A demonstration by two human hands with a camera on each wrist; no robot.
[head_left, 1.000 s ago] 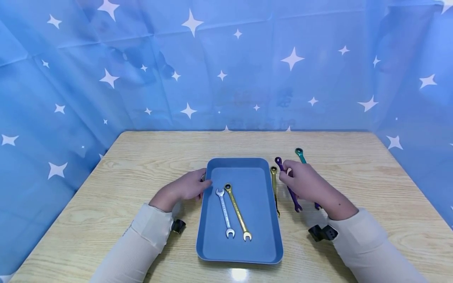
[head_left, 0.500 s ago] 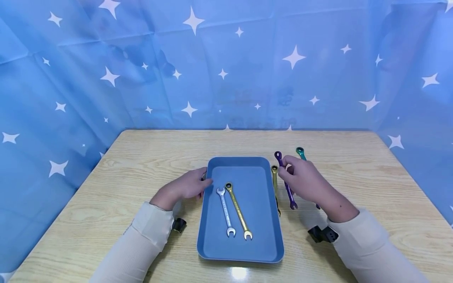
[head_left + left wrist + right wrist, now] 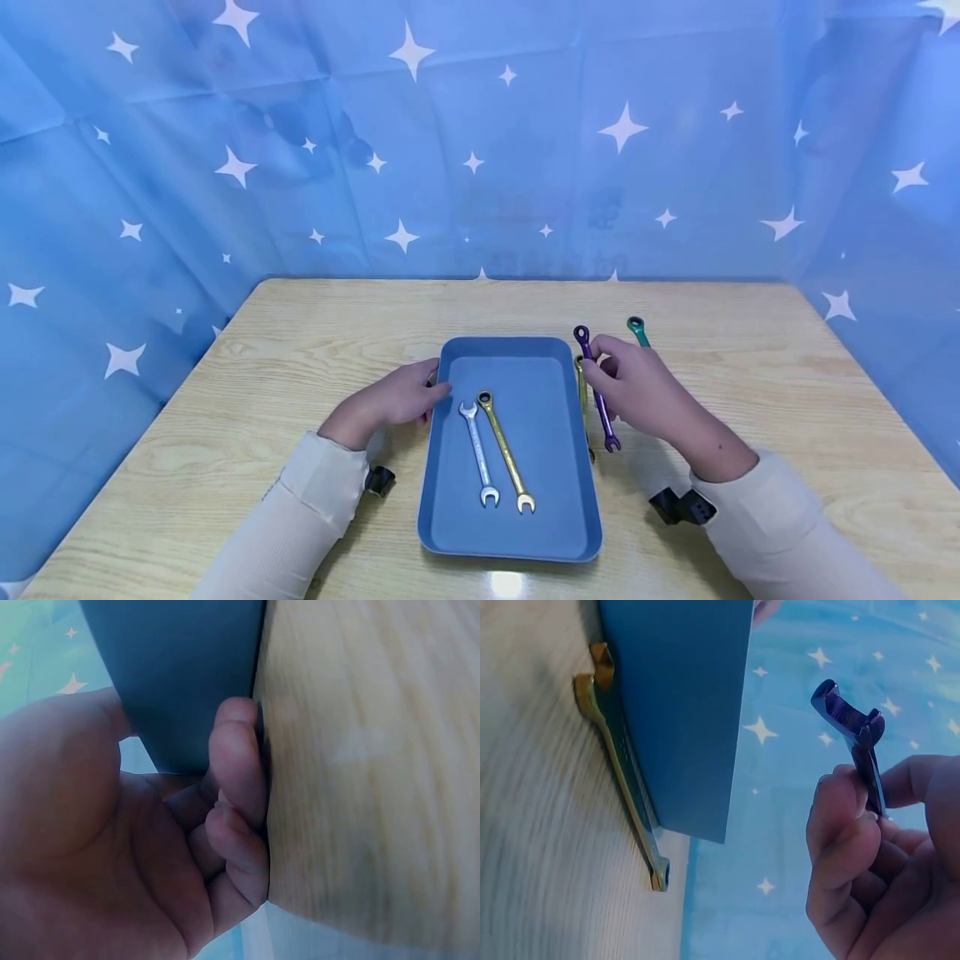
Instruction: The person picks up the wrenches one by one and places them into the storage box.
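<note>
Over the last second the purple combination wrench (image 3: 605, 419) has shifted left towards the blue tray (image 3: 540, 375) and swung nearer to straight, its ring end drawing level with the far end of the second gold combination wrench (image 3: 582, 396) as the head view sees it; I take this to mean that the wrench is in carry, though outside the tray as yet. The right grip (image 3: 632, 385) pinches it by the shaft between thumb and fingers, the ring end standing out on the far side and the forked end on the near side, and the right wrist view shows it raised well off the desk (image 3: 337, 325). The left grip (image 3: 397, 393) has not moved: its thumb lies over the tray's left rim and its fingers curl against the outside of that wall, which probably steadies it. In the tray lie the silver double open-ended wrench (image 3: 478, 454), on the left, and the gold combination wrench (image 3: 506, 450). The second gold one rests on the desk just beside the right wall, while the teal wrench (image 3: 638, 331) lies farther right, mostly hidden behind the right grip
</note>
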